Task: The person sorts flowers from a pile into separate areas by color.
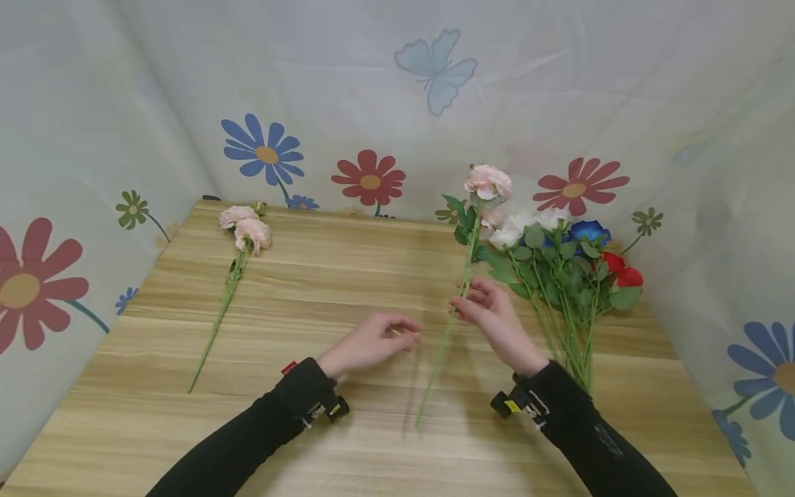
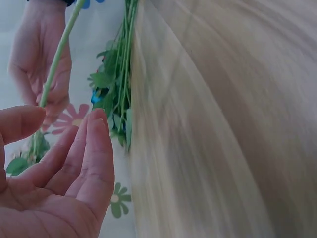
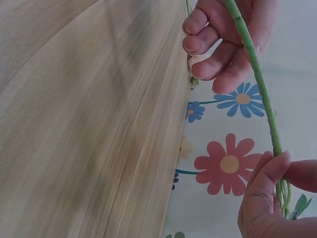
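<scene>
"Head view gives the whole spread, left to right: a lying pink spray (image 1: pixel 228 293), the left hand (image 1: pixel 373 340), a raised pink spray (image 1: pixel 468 261) in the right hand (image 1: pixel 493 321), then a mixed bunch (image 1: pixel 568 279) of flowers. What do the wrists add?"

"Left wrist view shows the left thumb (image 2: pixel 25 121) apart from the fingers (image 2: pixel 96 148), gripping nothing. The stem crosses behind that thumb, yet from the head you see that they stand apart."

"And the right wrist?"

"Close up, the left hand is further off, and right thumb and fingertip are clamped on the green stem (image 3: pixel 265 99), just where thin side shoots (image 3: pixel 283 196) gather. For its big bloom (image 1: pixel 488 182), go back to head view."

"Count for me."

"Two pink blooms on the lying pink spray. Two hands, two black sleeves (image 1: pixel 242 435), a small camera on each. One big bloom on the raised pink spray; whose the pink patch (image 1: pixel 493 219) behind it is, I can't tell. In the bunch, two white blooms, at least one blue, two red; leaves hide the rest."

"Surface and room?"

"One wood-grain table (image 1: pixel 348 276), streaked pale and brown. Around it hangs white cloth (image 1: pixel 348 76), printed with daisies (image 1: pixel 369 182) and one blue butterfly (image 1: pixel 437 69)."
</scene>
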A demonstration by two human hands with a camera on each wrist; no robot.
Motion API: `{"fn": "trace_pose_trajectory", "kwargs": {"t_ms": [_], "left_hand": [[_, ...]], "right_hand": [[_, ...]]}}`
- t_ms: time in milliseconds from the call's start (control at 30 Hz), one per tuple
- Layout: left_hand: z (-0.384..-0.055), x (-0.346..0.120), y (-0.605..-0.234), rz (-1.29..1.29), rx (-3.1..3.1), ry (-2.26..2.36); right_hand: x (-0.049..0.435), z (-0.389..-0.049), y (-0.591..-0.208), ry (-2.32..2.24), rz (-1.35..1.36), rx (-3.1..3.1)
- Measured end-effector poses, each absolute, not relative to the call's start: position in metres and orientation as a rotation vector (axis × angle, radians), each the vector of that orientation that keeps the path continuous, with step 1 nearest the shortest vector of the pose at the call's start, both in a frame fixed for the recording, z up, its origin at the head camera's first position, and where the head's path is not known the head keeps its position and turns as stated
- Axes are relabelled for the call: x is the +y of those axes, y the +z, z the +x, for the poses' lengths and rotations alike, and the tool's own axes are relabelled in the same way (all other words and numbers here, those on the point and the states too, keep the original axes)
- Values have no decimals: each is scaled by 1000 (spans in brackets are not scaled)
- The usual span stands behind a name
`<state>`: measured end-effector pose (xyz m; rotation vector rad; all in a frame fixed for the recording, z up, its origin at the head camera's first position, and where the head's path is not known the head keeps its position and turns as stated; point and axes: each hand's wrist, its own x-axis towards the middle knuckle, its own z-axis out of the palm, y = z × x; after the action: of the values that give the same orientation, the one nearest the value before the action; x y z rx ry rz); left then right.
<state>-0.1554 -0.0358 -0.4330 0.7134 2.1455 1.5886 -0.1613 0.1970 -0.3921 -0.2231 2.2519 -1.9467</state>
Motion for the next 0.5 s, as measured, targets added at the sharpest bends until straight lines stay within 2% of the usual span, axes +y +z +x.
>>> {"fn": "trace_pose_trajectory", "kwargs": {"t_ms": [500], "left_hand": [[-154, -14, -432, 498, 1895, 1700]], "right_hand": [[181, -167, -391, -1948, -197, 2161]]}}
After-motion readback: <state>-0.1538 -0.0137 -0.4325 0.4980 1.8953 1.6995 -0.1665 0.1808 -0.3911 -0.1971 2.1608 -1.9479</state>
